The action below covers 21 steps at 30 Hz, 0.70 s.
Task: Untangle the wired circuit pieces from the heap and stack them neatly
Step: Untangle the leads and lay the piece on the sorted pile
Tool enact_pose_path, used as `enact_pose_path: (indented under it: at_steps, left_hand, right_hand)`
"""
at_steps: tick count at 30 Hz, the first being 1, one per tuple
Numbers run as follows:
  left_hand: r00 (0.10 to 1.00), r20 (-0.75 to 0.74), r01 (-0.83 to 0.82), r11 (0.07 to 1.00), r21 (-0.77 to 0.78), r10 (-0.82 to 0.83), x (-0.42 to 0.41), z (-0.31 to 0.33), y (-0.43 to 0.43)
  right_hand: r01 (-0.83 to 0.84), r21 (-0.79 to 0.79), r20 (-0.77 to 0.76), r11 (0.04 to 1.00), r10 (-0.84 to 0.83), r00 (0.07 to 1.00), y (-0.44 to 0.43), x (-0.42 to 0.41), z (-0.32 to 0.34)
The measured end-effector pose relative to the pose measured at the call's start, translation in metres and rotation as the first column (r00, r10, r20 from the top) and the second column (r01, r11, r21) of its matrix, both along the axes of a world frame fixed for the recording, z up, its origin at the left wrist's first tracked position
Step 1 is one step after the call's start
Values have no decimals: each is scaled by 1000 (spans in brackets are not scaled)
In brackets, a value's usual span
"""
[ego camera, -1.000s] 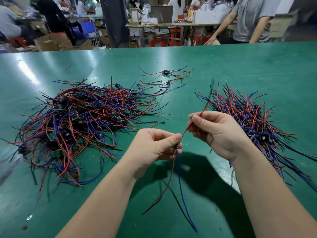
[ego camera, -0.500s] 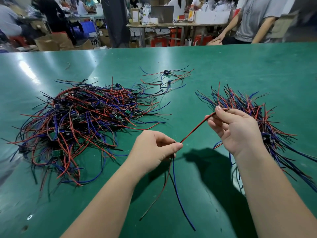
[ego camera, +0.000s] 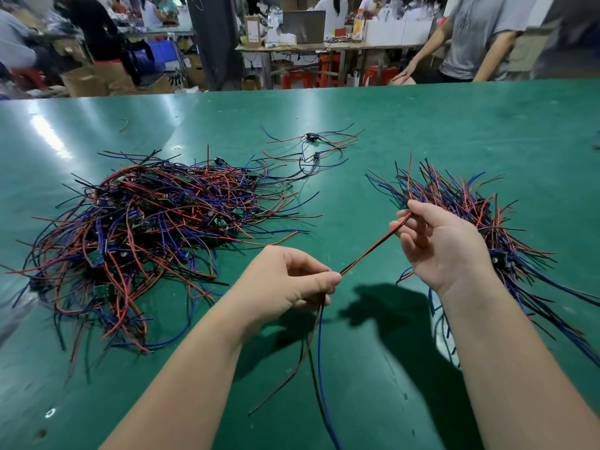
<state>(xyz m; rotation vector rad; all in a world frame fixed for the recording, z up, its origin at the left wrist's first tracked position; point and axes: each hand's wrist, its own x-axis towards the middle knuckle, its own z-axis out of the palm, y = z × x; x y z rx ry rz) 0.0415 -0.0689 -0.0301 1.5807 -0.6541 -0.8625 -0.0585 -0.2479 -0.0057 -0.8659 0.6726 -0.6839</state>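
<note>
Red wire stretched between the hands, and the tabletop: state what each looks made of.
Red wire: likely flexible plastic insulation, matte; it pulls straight here while similar wires curl in the heap. Tabletop: probably green rubber or vinyl mat, semi-glossy, given the soft light glare.

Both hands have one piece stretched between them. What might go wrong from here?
The red wire, pulled taut between left hand and right hand, may strain at its joint. The loose leads dangling below the left hand could snag the sorted bundle when set down there.
</note>
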Motion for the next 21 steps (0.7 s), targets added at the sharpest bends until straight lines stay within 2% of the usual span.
enact_pose_path:
  at_steps: [4,6,8,10,12,13,15,17,18,20,21]
  left_hand:
    - [971,-238,4,994,-113,-31,3,8,4]
    - [936,-343,-158,969,-188,86,5,9,1]
    - [863,-437,-374,901,-219,252,10,6,-3]
    - [804,-479,-494,844,-208,353,14,2,-5]
    - [766,-513,-541,820,-190,386,16,-2,-7]
    - [761,-518,-545,818,-185,390,15,-5,-9]
    - [793,-477,-513,837,-189,378,11,-9,-12]
    - [859,-371,-443,874,-198,352,5,-13,-15]
    - [886,-318,-410,889,-201,337,2,-14,-15]
    - [911,-281,-364,907,-210,301,-2,-12,-16]
    - [919,-288,-335,918,-213,268,-4,-10,-16]
  right_hand:
    - [-38,123,105,992,25,994,0,3,-2]
    - [-6,151,105,988,-10,994,1,5,-6]
    - [74,109,49,991,-80,996,4,9,-9]
    - [105,-11,-8,994,-105,994,14,13,-9]
    - [-33,-165,-78,986,20,997,31,17,-13]
    - [-146,-273,-142,951,111,984,40,19,-17]
    - [-337,-526,-306,781,196,931,55,22,-26]
    - [-380,-682,-376,625,146,915,64,24,-32]
    - [-357,-724,-377,590,95,921,65,24,-33]
    - [-294,-758,-360,582,3,933,63,22,-32]
    - [-268,-746,-349,609,-16,937,62,21,-30]
